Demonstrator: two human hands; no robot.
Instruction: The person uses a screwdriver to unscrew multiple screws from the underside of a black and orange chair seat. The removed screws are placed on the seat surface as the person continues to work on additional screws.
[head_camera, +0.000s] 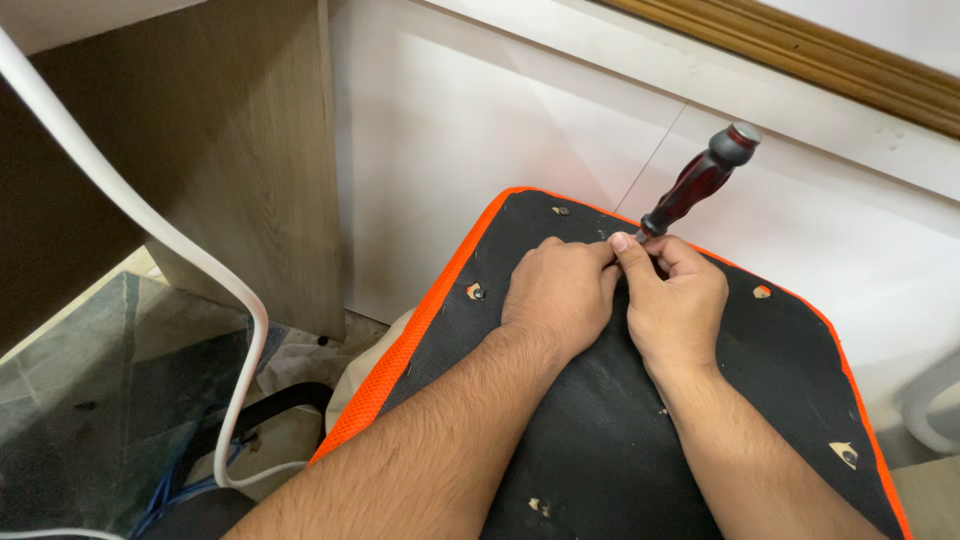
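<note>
An upturned chair seat (600, 440) with black fabric underside and orange edging lies in front of me, with several screw holes in it. My left hand (556, 292) and my right hand (678, 300) rest close together on its far middle, fingers pinched at one spot. A screwdriver (700, 182) with a dark red and grey handle stands tilted up from between the fingertips. My right thumb and forefinger grip its shaft near the tip, and my left fingers touch the same spot. What the tip meets is hidden by the fingers.
A wooden desk panel (240, 150) stands at the left. A white cable (150, 230) loops down past it to the floor. White wall tiles (470, 130) rise behind the seat, with a wooden trim (800, 50) above. Cloth and blue wires (180, 490) lie at lower left.
</note>
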